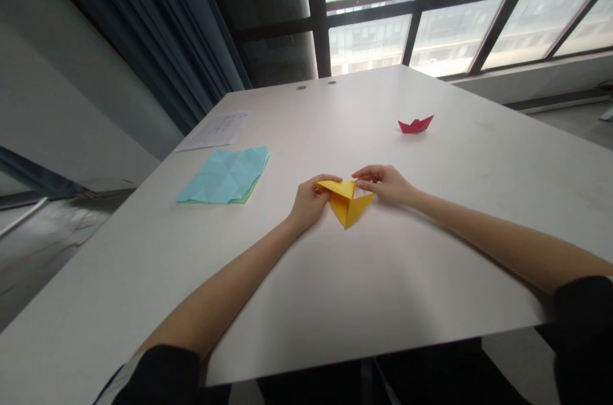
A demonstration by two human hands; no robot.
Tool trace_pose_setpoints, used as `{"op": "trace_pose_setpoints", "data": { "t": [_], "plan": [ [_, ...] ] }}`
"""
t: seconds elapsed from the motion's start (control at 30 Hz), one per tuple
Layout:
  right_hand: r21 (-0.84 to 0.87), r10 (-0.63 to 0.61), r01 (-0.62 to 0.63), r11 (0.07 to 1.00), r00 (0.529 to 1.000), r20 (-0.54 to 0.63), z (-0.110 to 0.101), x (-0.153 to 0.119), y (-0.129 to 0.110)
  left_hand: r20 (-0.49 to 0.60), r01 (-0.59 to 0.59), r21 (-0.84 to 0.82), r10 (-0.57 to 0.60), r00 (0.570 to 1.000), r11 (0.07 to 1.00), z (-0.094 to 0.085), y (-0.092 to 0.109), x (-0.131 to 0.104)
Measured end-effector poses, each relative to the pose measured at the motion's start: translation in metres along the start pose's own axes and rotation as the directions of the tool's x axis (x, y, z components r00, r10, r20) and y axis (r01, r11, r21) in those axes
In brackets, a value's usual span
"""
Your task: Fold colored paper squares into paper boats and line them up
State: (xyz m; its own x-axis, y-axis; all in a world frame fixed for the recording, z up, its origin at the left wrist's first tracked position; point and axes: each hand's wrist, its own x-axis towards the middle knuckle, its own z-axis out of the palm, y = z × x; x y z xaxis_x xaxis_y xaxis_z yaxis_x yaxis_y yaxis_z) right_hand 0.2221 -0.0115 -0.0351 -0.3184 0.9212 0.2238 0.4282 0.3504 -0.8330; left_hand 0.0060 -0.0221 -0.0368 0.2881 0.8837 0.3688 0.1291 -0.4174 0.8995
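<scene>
A folded yellow paper is held just above the white table, its lower point facing me and its upper flaps partly spread. My left hand grips its left corner, with the thumb below and the fingers along the top edge. At the upper right of the paper, my right hand is closed, thumb and fingertips pinching its edge. Part of the left corner is hidden behind my left fingers.
Light blue creased sheets lie stacked at the left on the white table, a printed paper behind them. A red paper boat stands at the back right. Windows and a blue curtain are beyond.
</scene>
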Motion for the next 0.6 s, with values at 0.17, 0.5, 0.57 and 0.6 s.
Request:
{"op": "trace_pose_setpoints", "data": {
  "t": [0.17, 0.5, 0.57, 0.6],
  "plan": [
    [0.158, 0.026, -0.030, 0.987, 0.999, 0.027, 0.003, 0.001, 0.003, 0.015, -0.005, 0.021, 0.004, 1.000, 1.000, 0.001, 0.001, 0.000],
    [0.244, 0.000, -0.006, 0.970, 1.000, 0.024, 0.004, 0.005, 0.010, 0.028, -0.034, 0.041, 0.033, 0.999, 0.999, 0.002, 0.000, 0.000],
    [0.217, -0.030, 0.039, 0.975, 0.999, -0.043, -0.001, 0.005, 0.007, -0.002, -0.041, 0.101, 0.042, 0.999, 0.994, 0.000, 0.001, 0.000],
    [0.187, -0.051, 0.065, 0.980, 0.995, -0.081, -0.003, 0.004, 0.004, -0.025, -0.043, 0.144, 0.047, 0.999, 0.989, -0.001, 0.001, 0.000]
  ]
}}
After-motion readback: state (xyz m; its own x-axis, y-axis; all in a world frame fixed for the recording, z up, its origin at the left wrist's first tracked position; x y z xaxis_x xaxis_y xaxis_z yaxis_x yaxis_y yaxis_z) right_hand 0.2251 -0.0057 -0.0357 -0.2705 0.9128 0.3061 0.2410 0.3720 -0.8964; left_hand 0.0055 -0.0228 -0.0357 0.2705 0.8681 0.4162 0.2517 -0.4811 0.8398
